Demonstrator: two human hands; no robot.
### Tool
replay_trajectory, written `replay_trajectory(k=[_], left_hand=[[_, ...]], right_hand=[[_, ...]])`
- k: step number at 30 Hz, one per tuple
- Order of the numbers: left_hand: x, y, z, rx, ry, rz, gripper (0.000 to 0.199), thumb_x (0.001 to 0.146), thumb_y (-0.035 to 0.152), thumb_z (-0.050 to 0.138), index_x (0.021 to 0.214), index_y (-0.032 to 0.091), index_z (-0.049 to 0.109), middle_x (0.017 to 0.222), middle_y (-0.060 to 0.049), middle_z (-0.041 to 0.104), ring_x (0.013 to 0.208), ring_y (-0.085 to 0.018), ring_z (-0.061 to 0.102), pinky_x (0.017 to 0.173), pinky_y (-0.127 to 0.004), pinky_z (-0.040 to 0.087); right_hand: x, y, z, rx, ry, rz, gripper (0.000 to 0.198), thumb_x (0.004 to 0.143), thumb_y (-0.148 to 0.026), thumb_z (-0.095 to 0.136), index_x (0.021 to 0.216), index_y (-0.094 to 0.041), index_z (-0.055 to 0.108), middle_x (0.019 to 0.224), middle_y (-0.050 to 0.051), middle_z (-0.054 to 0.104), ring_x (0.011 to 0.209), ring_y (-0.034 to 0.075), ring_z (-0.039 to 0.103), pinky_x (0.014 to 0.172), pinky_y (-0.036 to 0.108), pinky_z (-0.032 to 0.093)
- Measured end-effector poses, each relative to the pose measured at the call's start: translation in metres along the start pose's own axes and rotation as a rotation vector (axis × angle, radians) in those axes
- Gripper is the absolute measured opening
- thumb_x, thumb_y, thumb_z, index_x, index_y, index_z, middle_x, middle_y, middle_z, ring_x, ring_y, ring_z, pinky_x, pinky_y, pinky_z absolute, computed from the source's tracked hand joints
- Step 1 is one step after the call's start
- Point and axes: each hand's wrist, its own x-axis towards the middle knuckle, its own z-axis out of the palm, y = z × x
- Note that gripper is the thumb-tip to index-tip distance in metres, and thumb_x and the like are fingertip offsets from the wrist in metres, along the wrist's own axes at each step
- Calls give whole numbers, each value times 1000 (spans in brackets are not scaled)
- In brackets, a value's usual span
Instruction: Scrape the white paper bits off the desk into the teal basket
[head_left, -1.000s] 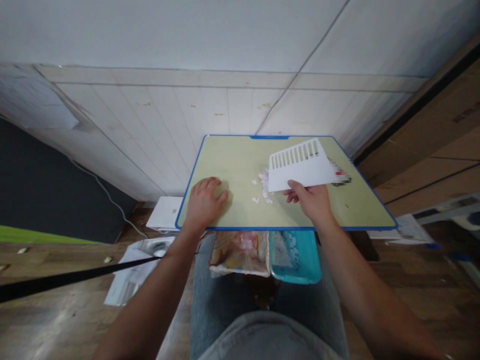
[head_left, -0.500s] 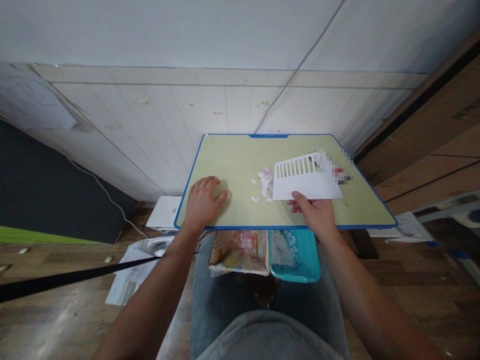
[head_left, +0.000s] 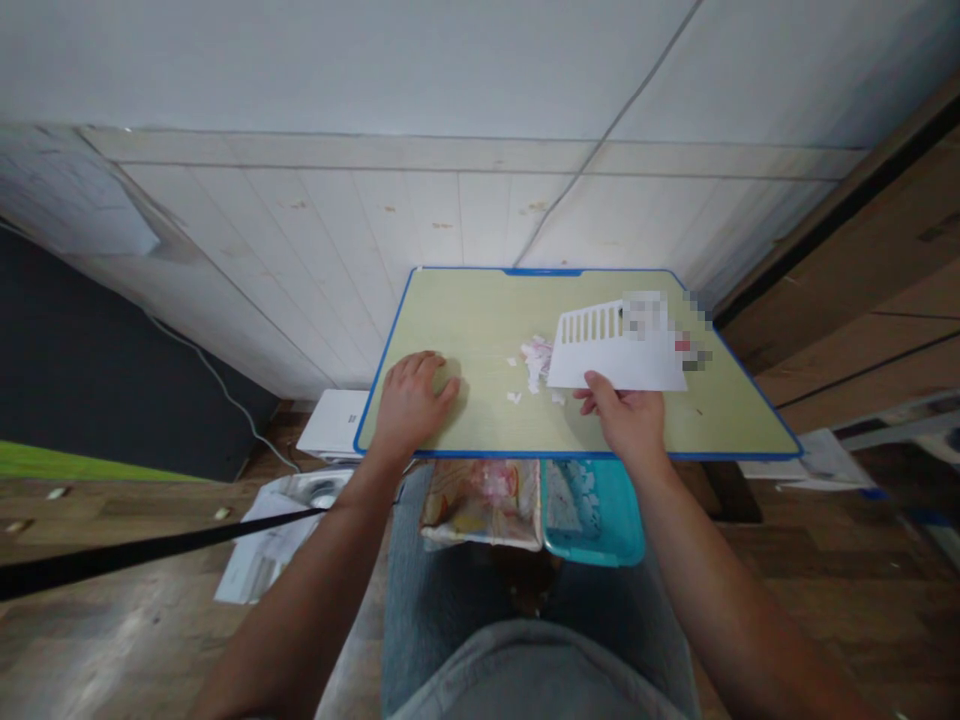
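My right hand [head_left: 631, 422] pinches the lower edge of a white sheet of paper [head_left: 619, 367], thumb on top and fingers beneath. A row of narrow slots is cut along the sheet's upper left part; its upper right is pixelated. The sheet is tilted above a pale yellow-green board [head_left: 480, 320] with a blue rim. Small pinkish-white paper scraps [head_left: 537, 360] are heaped beside the sheet's left edge, with a few loose pieces nearer me. On the board's left side lies my left hand [head_left: 414, 402], palm down, fingers apart and holding nothing.
Below the board's near edge, over my lap, are a patterned container [head_left: 480, 500] and a teal tray [head_left: 634, 530] with pale bits inside. A grey cable [head_left: 600, 150] runs down the white wall behind. Papers [head_left: 259, 560] and a white box [head_left: 330, 420] are at the lower left.
The sheet in my right hand has tilted and shifted slightly, showing a little more of the scraps. My left hand stays in place on the board. The view has shifted slightly.
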Motion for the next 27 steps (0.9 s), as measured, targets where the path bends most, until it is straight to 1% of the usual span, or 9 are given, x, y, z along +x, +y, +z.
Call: replay_trajectory(k=[5, 7, 10, 16, 20, 23, 27], left_hand=[[0, 2, -1, 2, 7, -5, 35, 107, 41, 67, 136, 25, 80, 154, -18, 83, 151, -40, 72, 138, -62, 53], [0, 2, -1, 0, 4, -4, 34, 107, 40, 67, 135, 26, 80, 154, -17, 83, 151, -39, 73, 138, -62, 53], [0, 2, -1, -10, -4, -4, 34, 107, 40, 67, 135, 25, 80, 154, -17, 83, 151, -39, 73, 139, -62, 53], [1, 1, -1, -10, -15, 0, 37, 108, 42, 66, 137, 22, 79, 155, -19, 82, 152, -40, 72, 139, -61, 52], [2, 1, -1, -6, -16, 2, 37, 108, 43, 66, 136, 22, 79, 154, -19, 83, 151, -40, 72, 139, -61, 52], [2, 2, 0, -12, -12, -1, 36, 108, 42, 67, 135, 22, 79, 153, -19, 83, 150, -41, 73, 138, -62, 53], [2, 1, 1, -8, -9, -2, 37, 107, 42, 67, 136, 22, 79, 154, -19, 83, 150, -41, 72, 137, -62, 53]], right_hand=[[-9, -1, 18, 70, -138, 18, 42, 88, -63, 89, 88, -23, 77, 72, 7, 83, 53, 21, 71, 54, 34, 60], [-12, 1, 21, 67, -143, 24, 42, 88, -63, 89, 87, -23, 77, 72, 7, 83, 53, 20, 70, 54, 33, 59], [-11, 4, 18, 50, -129, 23, 40, 88, -61, 88, 86, -22, 77, 72, 8, 83, 51, 19, 69, 53, 32, 58], [-11, 0, -4, -33, -124, 23, 40, 86, -59, 87, 74, -23, 75, 66, 9, 80, 50, 20, 68, 53, 33, 60], [-19, 3, -23, -39, -138, 51, 40, 86, -60, 90, 78, -23, 78, 69, 10, 83, 51, 21, 70, 53, 35, 62], [-25, 7, -41, -77, -151, 76, 40, 88, -60, 92, 79, -24, 79, 72, 10, 85, 53, 23, 73, 56, 37, 65], [-28, 5, -67, -152, -173, 68, 44, 90, -62, 93, 69, -28, 76, 65, 9, 81, 56, 28, 78, 63, 41, 70]])
